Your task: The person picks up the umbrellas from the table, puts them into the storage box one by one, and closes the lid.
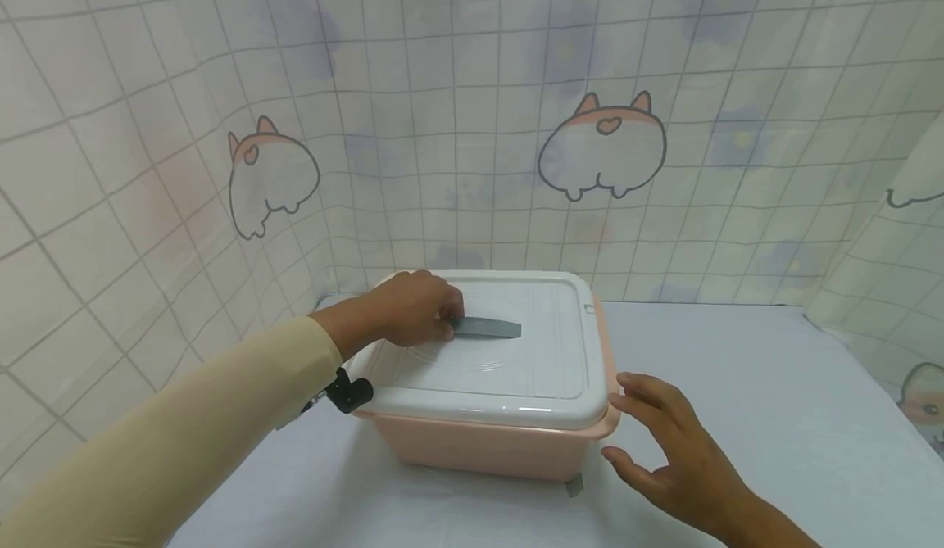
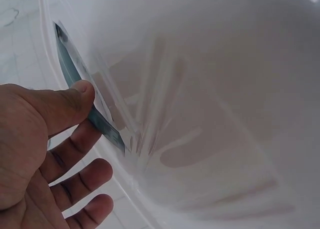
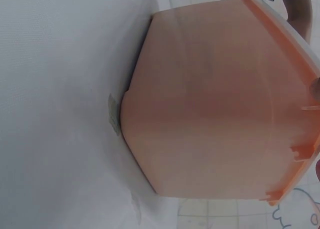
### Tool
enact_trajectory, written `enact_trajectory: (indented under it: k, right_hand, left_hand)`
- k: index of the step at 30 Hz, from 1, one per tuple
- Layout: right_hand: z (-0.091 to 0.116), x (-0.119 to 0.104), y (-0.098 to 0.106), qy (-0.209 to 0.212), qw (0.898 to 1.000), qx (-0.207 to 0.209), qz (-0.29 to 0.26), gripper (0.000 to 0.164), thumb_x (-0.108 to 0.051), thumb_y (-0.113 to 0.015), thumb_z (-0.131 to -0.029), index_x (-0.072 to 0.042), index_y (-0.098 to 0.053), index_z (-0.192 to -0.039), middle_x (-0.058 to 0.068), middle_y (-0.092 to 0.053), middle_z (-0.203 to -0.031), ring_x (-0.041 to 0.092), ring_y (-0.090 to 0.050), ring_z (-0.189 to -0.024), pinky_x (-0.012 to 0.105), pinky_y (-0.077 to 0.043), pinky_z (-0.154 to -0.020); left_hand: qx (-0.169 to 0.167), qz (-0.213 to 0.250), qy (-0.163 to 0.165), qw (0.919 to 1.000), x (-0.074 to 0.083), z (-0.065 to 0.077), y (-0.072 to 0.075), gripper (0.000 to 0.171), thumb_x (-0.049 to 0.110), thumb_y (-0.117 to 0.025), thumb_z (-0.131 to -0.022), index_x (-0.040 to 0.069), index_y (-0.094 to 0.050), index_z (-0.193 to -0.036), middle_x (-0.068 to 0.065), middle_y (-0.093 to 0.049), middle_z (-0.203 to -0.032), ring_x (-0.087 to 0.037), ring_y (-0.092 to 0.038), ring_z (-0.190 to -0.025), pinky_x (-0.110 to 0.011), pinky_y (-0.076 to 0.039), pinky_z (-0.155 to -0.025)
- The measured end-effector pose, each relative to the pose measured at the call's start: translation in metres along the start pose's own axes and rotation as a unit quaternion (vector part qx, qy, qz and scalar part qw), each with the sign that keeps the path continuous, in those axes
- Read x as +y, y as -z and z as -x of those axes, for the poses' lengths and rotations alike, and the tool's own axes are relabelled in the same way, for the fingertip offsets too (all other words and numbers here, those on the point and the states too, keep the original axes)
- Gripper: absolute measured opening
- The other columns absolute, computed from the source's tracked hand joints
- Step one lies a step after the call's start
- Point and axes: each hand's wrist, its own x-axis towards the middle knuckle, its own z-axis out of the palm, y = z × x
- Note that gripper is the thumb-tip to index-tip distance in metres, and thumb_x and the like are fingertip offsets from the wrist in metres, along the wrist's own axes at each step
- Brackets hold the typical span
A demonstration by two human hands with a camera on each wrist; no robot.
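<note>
A pink plastic storage box [image 1: 487, 450] stands on the table under a white lid [image 1: 546, 368]. My left hand [image 1: 418, 309] is over the lid and pinches one end of the narrow grey handle [image 1: 490, 328] on its top. In the left wrist view, the thumb and index finger are on the handle [image 2: 70, 64], while the other fingers bend loosely below. My right hand [image 1: 682, 458] has its fingers spread beside the box's front right corner, fingertips close to the rim. The right wrist view shows the pink side wall [image 3: 210, 99].
A white cloth [image 1: 737, 392] covers the table. A small grey-green tape piece [image 1: 575, 486] lies at the box's front right bottom corner. Grid-patterned curtains [image 1: 479, 56] with cartoon animals hang behind and at both sides. A black camera mount [image 1: 348, 391] is at my left wrist.
</note>
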Motion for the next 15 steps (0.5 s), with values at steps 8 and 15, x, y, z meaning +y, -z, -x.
enact_trajectory:
  k: [8, 15]
  right_hand:
    - [0.0, 0.0, 0.0001, -0.002, 1.0, 0.0, 0.0, 0.052, -0.038, -0.062, -0.102, 0.012, -0.061, -0.12, 0.032, -0.053, -0.126, 0.024, -0.053, -0.127, 0.019, -0.041, -0.106]
    - [0.0029, 0.0017, -0.0003, -0.002, 1.0, -0.001, -0.002, 0.052, -0.037, -0.062, -0.102, 0.011, -0.062, -0.121, 0.032, -0.054, -0.127, 0.027, -0.053, -0.127, 0.02, -0.041, -0.107]
  left_hand:
    - [-0.009, 0.006, -0.014, 0.9998, 0.0073, -0.0045, -0.001, 0.016, 0.022, -0.074, -0.094, 0.022, -0.075, -0.11, 0.012, -0.067, -0.095, -0.013, -0.06, -0.089, -0.036, -0.051, -0.082]
    - [-0.008, -0.004, -0.017, 0.9998, 0.0088, -0.0073, -0.0056, 0.016, 0.025, -0.075, -0.093, 0.023, -0.075, -0.109, 0.013, -0.067, -0.095, -0.012, -0.059, -0.09, -0.036, -0.05, -0.082]
